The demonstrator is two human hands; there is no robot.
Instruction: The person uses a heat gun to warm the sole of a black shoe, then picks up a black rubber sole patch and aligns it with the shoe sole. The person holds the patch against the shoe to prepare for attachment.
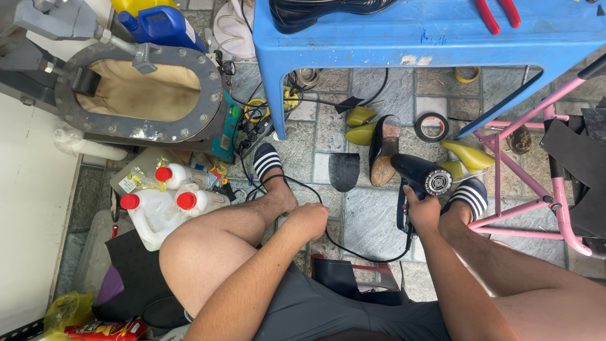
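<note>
- Hands low over the tiled floor (372,221); left hand (309,218) curled shut on the thin black cord (353,249)
- right hand (421,208) clamped round the glossy dark hair dryer (420,173), between the striped sandals
- beyond, a flat black sole piece (344,170); a leather shoe (383,148)
- farthest, a blue plastic table (429,35)

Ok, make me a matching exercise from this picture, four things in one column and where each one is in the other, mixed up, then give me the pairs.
Things:
1. hair dryer
2. pliers with red handles
3. roll of black tape
4. white jugs with red caps

Places:
A. on the paving under the blue table
B. on the ground beside the person's left knee
C. in the right hand
D. on top of the blue table

Pairs: 1-C, 2-D, 3-A, 4-B
</note>
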